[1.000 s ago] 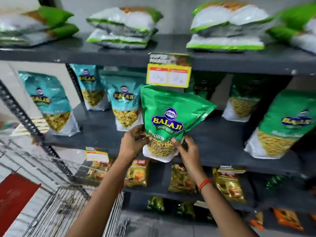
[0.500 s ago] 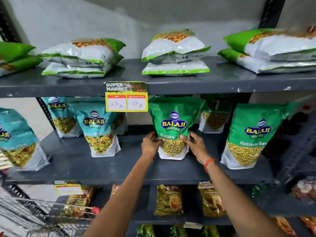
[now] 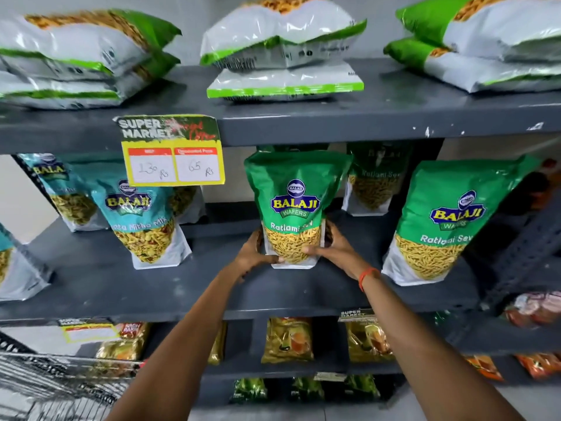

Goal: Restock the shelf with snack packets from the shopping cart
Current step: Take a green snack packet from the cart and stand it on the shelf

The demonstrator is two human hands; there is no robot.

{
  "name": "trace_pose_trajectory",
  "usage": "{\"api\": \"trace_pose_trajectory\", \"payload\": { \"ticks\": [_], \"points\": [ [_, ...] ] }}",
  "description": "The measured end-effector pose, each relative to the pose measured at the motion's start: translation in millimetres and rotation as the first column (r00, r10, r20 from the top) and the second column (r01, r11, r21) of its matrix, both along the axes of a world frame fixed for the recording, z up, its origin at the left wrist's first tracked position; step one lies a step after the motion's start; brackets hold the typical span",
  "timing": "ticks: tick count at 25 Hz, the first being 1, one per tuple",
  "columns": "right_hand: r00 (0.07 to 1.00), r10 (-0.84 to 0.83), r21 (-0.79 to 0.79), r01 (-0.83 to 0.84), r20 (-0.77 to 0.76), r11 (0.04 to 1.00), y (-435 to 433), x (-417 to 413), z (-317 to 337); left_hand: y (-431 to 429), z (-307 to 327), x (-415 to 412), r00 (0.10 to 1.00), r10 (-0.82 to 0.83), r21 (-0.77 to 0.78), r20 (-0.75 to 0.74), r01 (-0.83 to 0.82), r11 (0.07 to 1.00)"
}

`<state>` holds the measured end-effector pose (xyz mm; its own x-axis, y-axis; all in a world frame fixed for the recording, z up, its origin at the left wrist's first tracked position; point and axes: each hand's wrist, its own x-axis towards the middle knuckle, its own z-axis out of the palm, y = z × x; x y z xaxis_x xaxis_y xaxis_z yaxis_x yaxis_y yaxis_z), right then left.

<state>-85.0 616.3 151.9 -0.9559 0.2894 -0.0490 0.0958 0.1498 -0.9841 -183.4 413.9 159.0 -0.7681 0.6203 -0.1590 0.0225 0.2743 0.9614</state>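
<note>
A green Balaji Ratlami Sev packet (image 3: 296, 189) stands upright on the dark grey middle shelf (image 3: 212, 287), near its middle. My left hand (image 3: 253, 253) grips its lower left corner, thumb across the front. My right hand (image 3: 337, 250), with an orange band on the wrist, grips the lower right corner. The packet's white base rests on or just above the shelf board. The wire shopping cart (image 3: 54, 387) shows at the bottom left, its contents out of sight.
Teal Balaji packets (image 3: 142, 220) stand to the left, more green ones (image 3: 446, 220) to the right and behind. Flat white-green bags (image 3: 282, 53) lie on the top shelf. A yellow price tag (image 3: 173, 153) hangs from its edge. Small gold packets (image 3: 288, 338) fill the lower shelves.
The packet went from tilted in front of the shelf to upright on the middle shelf, further back. Both hands slid down to its lower corners. My view came closer to the shelf.
</note>
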Motion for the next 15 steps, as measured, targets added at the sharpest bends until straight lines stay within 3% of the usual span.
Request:
{"api": "trace_pose_trajectory", "payload": {
  "ticks": [4, 15],
  "points": [
    [0.996, 0.078, 0.035, -0.079, 0.038, 0.996, 0, -2, -3, 3, -2, -6, 0.992, -0.066, 0.001, 0.107, 0.067, 0.998],
    [0.995, 0.050, -0.134, -0.038, 0.092, 0.990, -9, 55, -23, -7, -22, 51, 0.998, 0.014, -0.001, 0.065, -0.014, 1.000]
  ]
}}
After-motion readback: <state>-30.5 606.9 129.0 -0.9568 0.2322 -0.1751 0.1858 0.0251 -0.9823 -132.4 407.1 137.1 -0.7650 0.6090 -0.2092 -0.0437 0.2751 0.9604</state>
